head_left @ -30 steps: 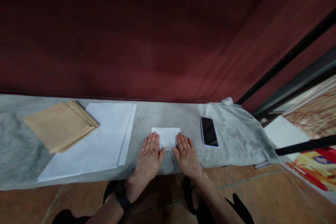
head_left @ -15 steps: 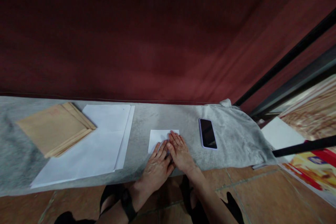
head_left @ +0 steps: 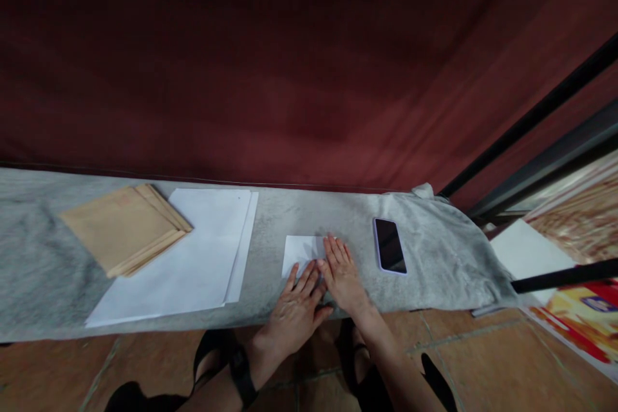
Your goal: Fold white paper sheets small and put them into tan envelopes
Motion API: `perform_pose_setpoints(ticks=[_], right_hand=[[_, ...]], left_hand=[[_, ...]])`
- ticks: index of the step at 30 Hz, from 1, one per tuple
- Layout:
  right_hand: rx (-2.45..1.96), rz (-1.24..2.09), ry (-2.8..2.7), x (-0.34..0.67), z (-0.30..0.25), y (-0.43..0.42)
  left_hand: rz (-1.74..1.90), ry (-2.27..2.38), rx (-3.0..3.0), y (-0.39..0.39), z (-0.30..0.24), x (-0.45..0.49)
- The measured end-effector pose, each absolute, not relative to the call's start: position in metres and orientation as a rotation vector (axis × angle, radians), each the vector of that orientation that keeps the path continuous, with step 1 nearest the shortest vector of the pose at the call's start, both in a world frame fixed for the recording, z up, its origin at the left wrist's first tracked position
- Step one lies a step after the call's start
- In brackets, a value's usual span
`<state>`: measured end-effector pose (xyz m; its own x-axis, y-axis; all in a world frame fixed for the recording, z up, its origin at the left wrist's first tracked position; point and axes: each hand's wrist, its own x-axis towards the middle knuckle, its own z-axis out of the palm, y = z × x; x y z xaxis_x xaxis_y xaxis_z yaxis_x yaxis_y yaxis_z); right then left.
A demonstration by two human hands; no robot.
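Note:
A small white piece of paper [head_left: 299, 249], apparently folded, lies on the grey cloth in front of me. My left hand [head_left: 297, 309] rests flat over its near edge, fingers stretched out. Across its right side lies my right hand [head_left: 342, 277], also flat with fingers extended and pointing away from me. The two hands touch or nearly touch at the right thumb and left fingertips. Part of the paper is hidden under them.
Left of the paper are large white sheets [head_left: 207, 244], with a stack of brown envelopes [head_left: 125, 225] partly on top. A phone [head_left: 390, 246] lies to the right. Behind the cloth-covered surface [head_left: 333, 209] hangs a dark red curtain [head_left: 290, 103]. Black bars [head_left: 535, 106] stand at the right.
The view has shifted slightly, moving everything a little to the right. My right hand has slid toward the paper's right edge, and the hands overlap less.

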<state>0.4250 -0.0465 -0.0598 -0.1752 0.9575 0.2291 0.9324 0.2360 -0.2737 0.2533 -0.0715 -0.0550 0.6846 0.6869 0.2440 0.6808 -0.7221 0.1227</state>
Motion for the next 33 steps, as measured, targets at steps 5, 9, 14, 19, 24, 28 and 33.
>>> perform_pose_setpoints(ticks=[5, 9, 14, 19, 24, 28, 33], right_hand=[[-1.681, 0.063, -2.236, 0.42, -0.067, -0.06], [-1.762, -0.055, -2.191, 0.424, -0.073, -0.064], [-1.834, -0.139, -2.103, 0.423, -0.075, -0.067], [-1.912, -0.095, -2.059, 0.416, -0.071, -0.067], [-2.0, -0.047, -1.992, 0.412, -0.072, -0.066], [-2.004, 0.008, -1.939, 0.411, -0.072, -0.059], [-1.894, 0.068, -1.758, 0.405, -0.044, -0.082]], left_hand=[[0.482, 1.19, 2.863, -0.074, -0.065, 0.251], [0.544, 1.281, 2.846, -0.074, -0.072, 0.249], [0.503, 1.534, 2.726, -0.065, -0.07, 0.252], [0.454, 1.749, 2.581, -0.049, -0.057, 0.268], [0.416, 1.682, 2.521, -0.041, -0.05, 0.295], [0.329, 1.713, 2.445, -0.04, -0.054, 0.303], [0.348, 1.64, 2.531, -0.04, -0.06, 0.291]])
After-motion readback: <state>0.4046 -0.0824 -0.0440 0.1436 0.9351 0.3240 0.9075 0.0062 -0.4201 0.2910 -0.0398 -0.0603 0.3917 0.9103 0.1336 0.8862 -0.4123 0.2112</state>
